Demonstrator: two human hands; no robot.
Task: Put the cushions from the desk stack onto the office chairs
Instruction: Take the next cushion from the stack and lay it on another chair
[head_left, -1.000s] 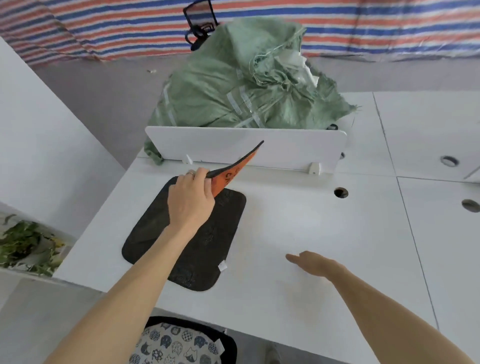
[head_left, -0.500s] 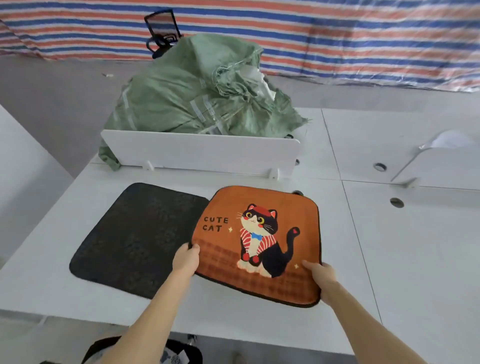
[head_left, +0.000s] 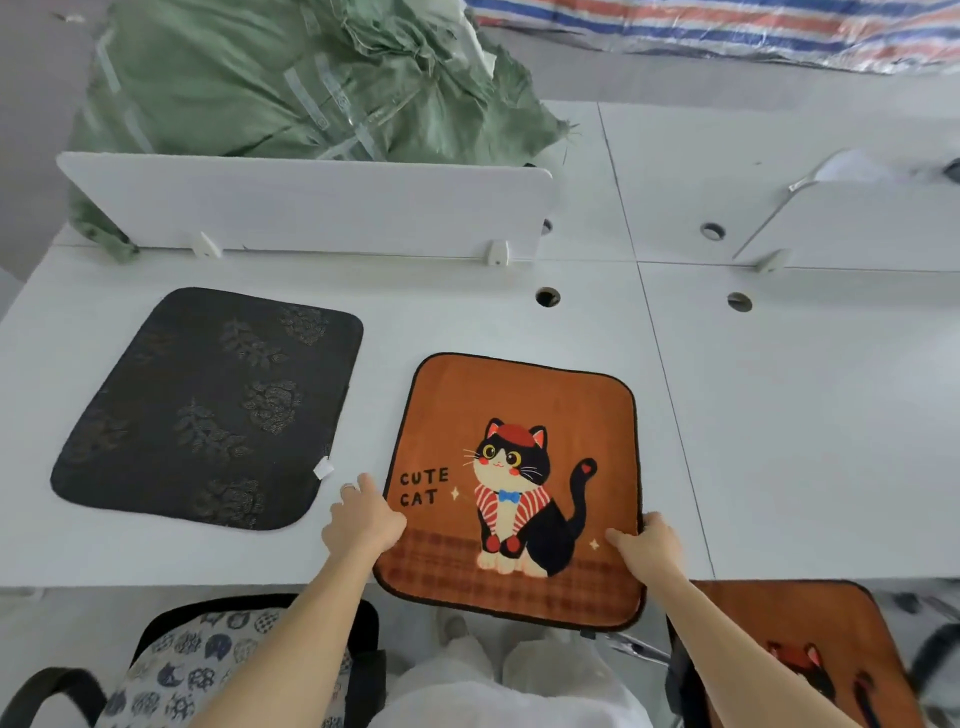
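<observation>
white desk (head_left: 467, 322) bears black cushion (head_left: 208, 405), orange cat cushion (head_left: 519, 395)

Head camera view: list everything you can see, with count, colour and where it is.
Orange cat cushion: 1, orange with dark trim, overhanging the near desk edge.
Black cushion: 1, black with a faint leaf pattern, flat on the desk, left.
Second orange cushion: 1, orange, lower right, below the desk edge.
Cat-print cushion: 1, white and blue, on the black chair, lower left.
Desk: 1, white, joined tops.
Dividers: 2, white, upright at the back.
Sack: 1, green, behind the left divider.
Tarpaulin: 1, striped red, white and blue, top right.
Left hand: grips the cat cushion's left edge.
Right hand: grips its right edge.
</observation>
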